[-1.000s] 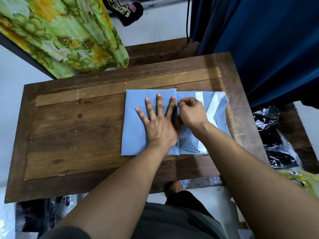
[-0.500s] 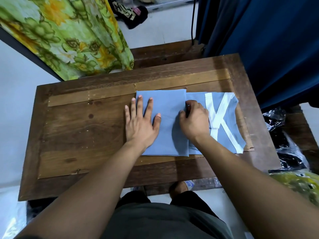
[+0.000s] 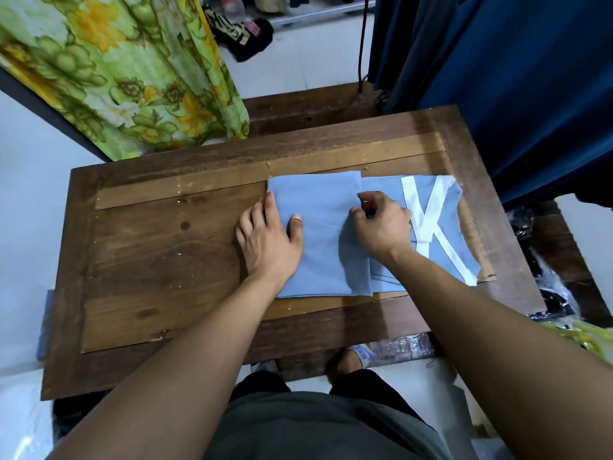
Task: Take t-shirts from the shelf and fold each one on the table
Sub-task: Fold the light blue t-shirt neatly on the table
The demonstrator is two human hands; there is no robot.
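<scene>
A light blue t-shirt (image 3: 318, 200) with crossed white bands (image 3: 428, 220) lies partly folded on the right half of the wooden table (image 3: 159, 254). One plain panel is folded over toward the left and covers part of the banded side. My left hand (image 3: 268, 240) lies at the shirt's left edge, with straight fingers on the wood beside the cloth and the thumb pressing on top of it. My right hand (image 3: 384, 224) has curled fingers and pinches the cloth at the right edge of the folded panel.
A green floral cloth (image 3: 126, 71) hangs behind the table's far left. A dark blue curtain (image 3: 514, 78) hangs at the far right. Black plastic bags (image 3: 544, 280) lie right of the table. A lower wooden bench (image 3: 305, 107) stands behind it, and a dark garment (image 3: 245, 34) lies on the floor.
My left hand has slid left across the folded panel, from flat on its middle to its left edge. My right hand has stayed at the panel's right edge.
</scene>
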